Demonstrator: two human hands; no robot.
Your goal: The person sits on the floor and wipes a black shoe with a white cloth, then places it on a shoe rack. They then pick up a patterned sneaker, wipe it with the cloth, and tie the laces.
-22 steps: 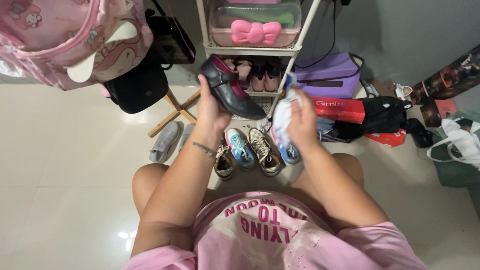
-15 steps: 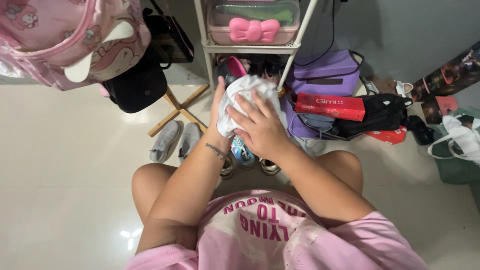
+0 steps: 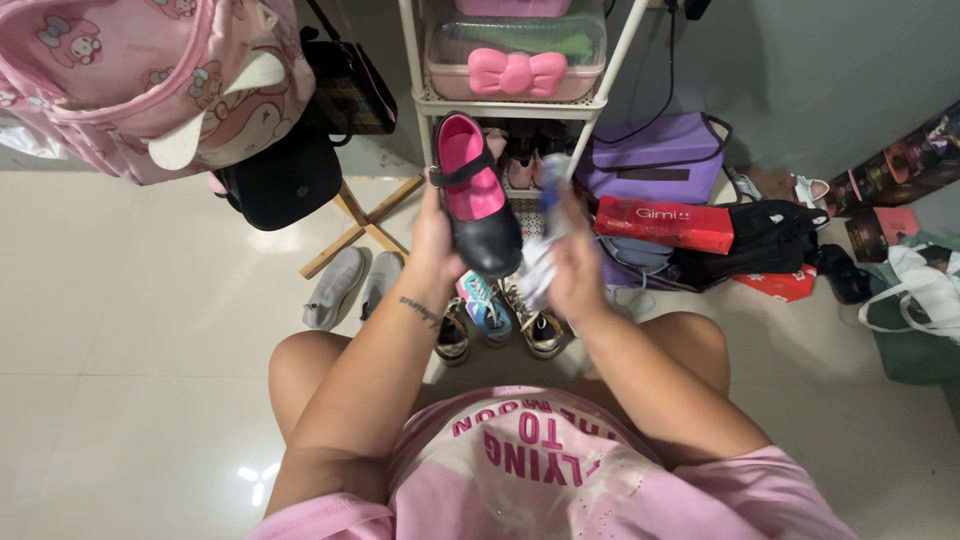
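Black shoe (pink-lined) gripped by left hand; right hand clutches white cloth.

The left hand grips a black strap shoe with pink lining, opening facing up, in front of the white metal rack. Just right of the shoe, the right hand clutches a crumpled white cloth. Sneakers lie on the floor below the shoe.

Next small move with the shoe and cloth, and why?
Probably bring the cloth in the right hand back onto the toe of the black shoe. The left hand holds the shoe upright with its pink lining facing the camera, and the cloth sits just beside it, off the surface.
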